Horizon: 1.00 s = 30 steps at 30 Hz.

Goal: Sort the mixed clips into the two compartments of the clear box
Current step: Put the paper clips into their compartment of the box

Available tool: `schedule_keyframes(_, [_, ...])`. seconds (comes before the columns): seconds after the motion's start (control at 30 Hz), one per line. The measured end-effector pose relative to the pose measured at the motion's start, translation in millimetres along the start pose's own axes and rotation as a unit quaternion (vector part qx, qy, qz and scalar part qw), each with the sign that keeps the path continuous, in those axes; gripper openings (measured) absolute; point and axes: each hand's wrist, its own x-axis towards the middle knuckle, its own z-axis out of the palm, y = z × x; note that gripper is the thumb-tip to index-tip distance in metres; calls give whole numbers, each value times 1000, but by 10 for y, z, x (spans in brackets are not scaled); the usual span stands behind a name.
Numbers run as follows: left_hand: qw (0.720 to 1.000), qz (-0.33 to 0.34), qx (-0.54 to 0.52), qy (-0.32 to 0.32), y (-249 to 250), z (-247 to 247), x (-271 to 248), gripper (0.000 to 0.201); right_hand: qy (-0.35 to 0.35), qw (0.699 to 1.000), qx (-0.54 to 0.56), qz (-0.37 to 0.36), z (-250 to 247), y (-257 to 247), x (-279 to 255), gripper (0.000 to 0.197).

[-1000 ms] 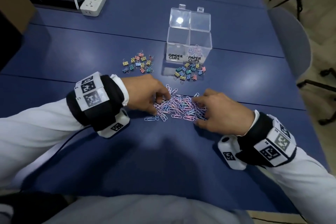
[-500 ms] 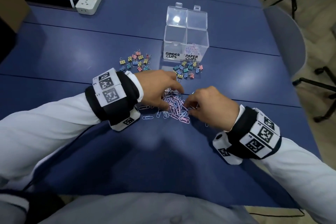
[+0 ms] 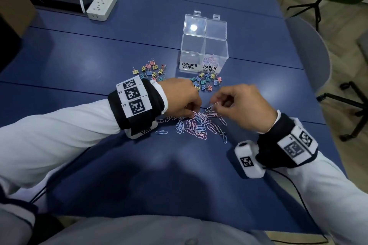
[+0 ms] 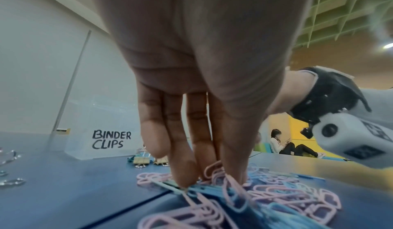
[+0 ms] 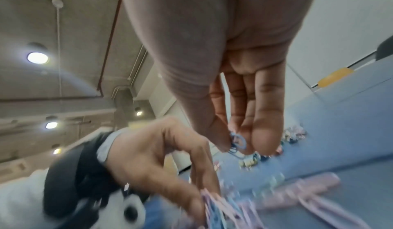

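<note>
A pile of pink and blue paper clips [image 3: 199, 125] lies on the blue table [image 3: 139, 175]. My left hand [image 3: 191, 109] has its fingertips [image 4: 185, 180] down in the pile [image 4: 244, 199], pinching clips against the thumb. My right hand [image 3: 219, 103], lifted just above the pile, pinches a few blue paper clips [image 5: 237, 141]. The clear box [image 3: 204, 53] stands behind, lids open, labelled BINDER CLIPS on the left and PAPER CLIPS on the right; the right compartment holds some paper clips [image 3: 211, 60]. Two heaps of coloured binder clips [image 3: 152, 70] [image 3: 207, 82] lie before the box.
A white power strip [image 3: 101, 5] with its cable sits at the far left. A grey chair [image 3: 310, 49] stands off the table's right edge. A brown cardboard box [image 3: 14, 0] is at the far left corner.
Both hands drew inward over the pile. My right hand has risen off the table with a few clips pinched; my left hand stays down in the pile, which looks more scattered.
</note>
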Motion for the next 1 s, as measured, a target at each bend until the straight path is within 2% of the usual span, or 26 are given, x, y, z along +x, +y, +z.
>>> schedule_keyframes(0.07, [1000,-3,-8,2,-10,-1,-12,22,38,996,82,2,-165,5,128,8])
schedule_keyframes(0.17, [999,-9,-38,4,-23,-7,-25,20,100,973,207,7,-433,9,416,8])
schedule_keyframes(0.27, [997,-18,-73,12,-32,-50,-47,21,190,959,209,22,-576,63,819,8])
schedule_keyframes(0.33, [995,-22,-90,22,-47,-92,-70,21,226,957,181,31,-578,105,1065,8])
schedule_keyframes(0.43, [990,-24,-125,59,-82,-204,-109,21,207,967,141,48,-468,198,1280,8])
schedule_keyframes(0.53, [983,-49,-148,98,-175,-405,-141,21,171,980,87,51,-379,280,1271,13])
schedule_keyframes(0.73, [971,-109,-124,175,-436,-913,134,19,215,970,116,19,-437,344,935,15])
schedule_keyframes(0.87, [973,-151,-58,166,-497,-1085,599,22,202,971,129,18,-453,392,588,8])
schedule_keyframes(1.0, [980,-152,-30,126,-509,-1033,911,20,143,981,124,29,-432,420,310,5])
